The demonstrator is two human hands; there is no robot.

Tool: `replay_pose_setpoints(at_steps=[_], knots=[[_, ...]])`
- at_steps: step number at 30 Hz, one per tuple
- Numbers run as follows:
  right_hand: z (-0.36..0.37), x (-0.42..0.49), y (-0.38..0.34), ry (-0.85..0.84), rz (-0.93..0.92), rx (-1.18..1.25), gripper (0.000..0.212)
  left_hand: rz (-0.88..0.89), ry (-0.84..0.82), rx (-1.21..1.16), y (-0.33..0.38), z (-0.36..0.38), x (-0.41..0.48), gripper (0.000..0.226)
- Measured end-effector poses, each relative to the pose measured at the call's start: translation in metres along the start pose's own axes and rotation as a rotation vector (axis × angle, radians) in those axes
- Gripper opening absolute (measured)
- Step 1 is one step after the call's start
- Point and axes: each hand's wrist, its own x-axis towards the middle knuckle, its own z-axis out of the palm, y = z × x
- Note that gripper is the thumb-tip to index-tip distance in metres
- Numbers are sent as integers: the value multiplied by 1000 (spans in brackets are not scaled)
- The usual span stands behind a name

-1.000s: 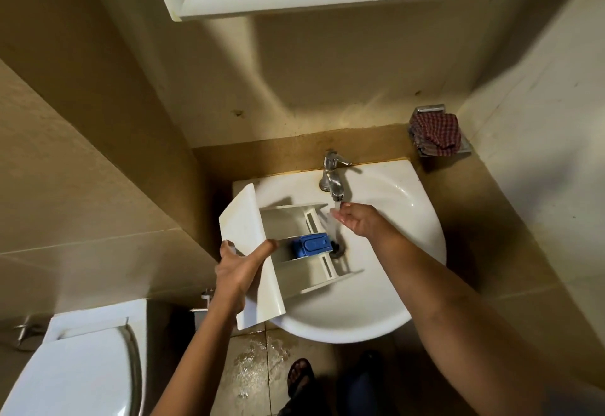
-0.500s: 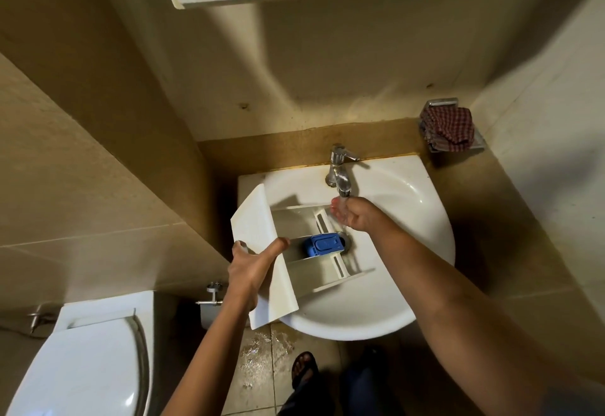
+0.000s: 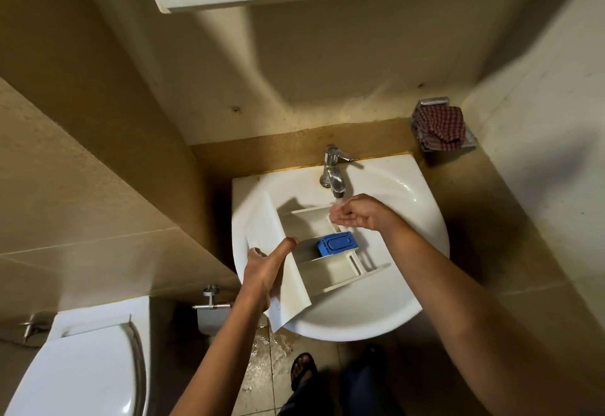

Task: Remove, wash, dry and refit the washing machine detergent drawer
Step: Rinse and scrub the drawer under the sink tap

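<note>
Drawer (image 3: pixel 322 270) in sink (image 3: pixel 376 311), blue insert (image 3: pixel 337 244) inside; left fingers (image 3: pixel 284 247) clamp it, right fingers (image 3: pixel 342 216) cupped

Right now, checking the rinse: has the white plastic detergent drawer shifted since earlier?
Yes, the drawer slid right: its blue insert now lines up with the chrome tap.

My left arm runs up from the bottom edge, and the left hand (image 3: pixel 265 271) grips the front panel of the detergent drawer (image 3: pixel 306 224), thumb laid straight along the panel's inner face, fingers hidden behind it. My right arm comes in bare from the lower right; the right hand (image 3: pixel 357 214) is loosely cupped, wet, holding nothing.
</note>
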Motion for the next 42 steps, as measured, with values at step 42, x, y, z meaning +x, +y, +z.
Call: replay_pose_setpoints(at_steps=[42], knots=[[-24,-11,67,418,-516,-1138,45,-80,-170,12,1,25,33,56]])
